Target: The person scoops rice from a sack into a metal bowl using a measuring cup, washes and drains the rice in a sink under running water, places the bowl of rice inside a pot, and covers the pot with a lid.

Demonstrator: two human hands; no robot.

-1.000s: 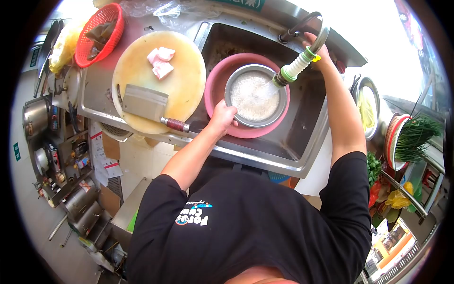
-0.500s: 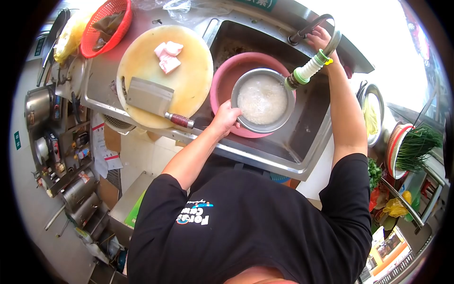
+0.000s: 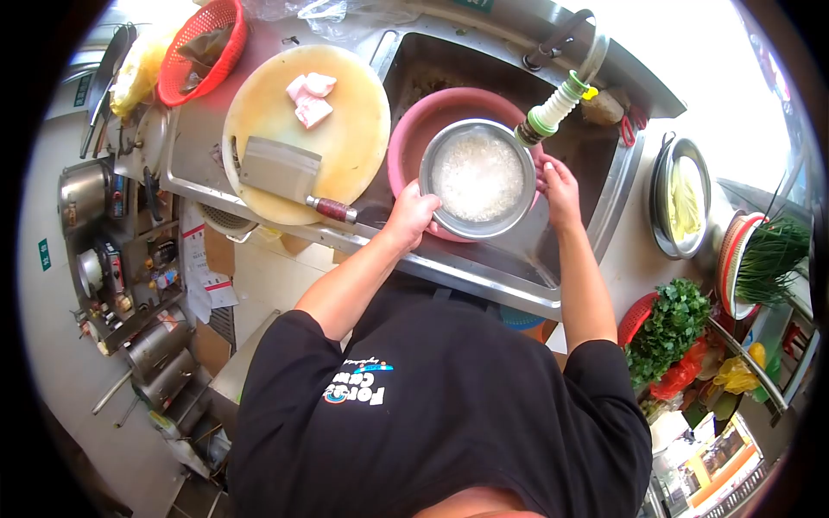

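A round grey metal pot (image 3: 439, 212) is held above a pink basin (image 3: 406, 138) in the sink. White grains like rice (image 3: 480, 177) and cloudy water fill it. My left hand (image 3: 413, 216) grips its rim at the lower left, thumb on top. At its right side is my right hand (image 3: 560, 192), fingers curled against the pot's edge; the fingertips are partly hidden. Just above the pot's upper right rim hangs the green-and-white nozzle (image 3: 553, 110) of the faucet (image 3: 546, 53).
Left of the sink (image 3: 596, 194) lies a round cutting board (image 3: 354, 112) with a cleaver (image 3: 281, 167) and pale meat pieces (image 3: 311, 97). A red basket (image 3: 231, 65) stands behind it. To the right are a metal bowl of cabbage (image 3: 686, 200), chives (image 3: 771, 255) and leafy greens (image 3: 669, 328).
My right hand has come down from the faucet base to the pot's right side. The pot has shifted slightly upward in view; my left hand keeps its grip.
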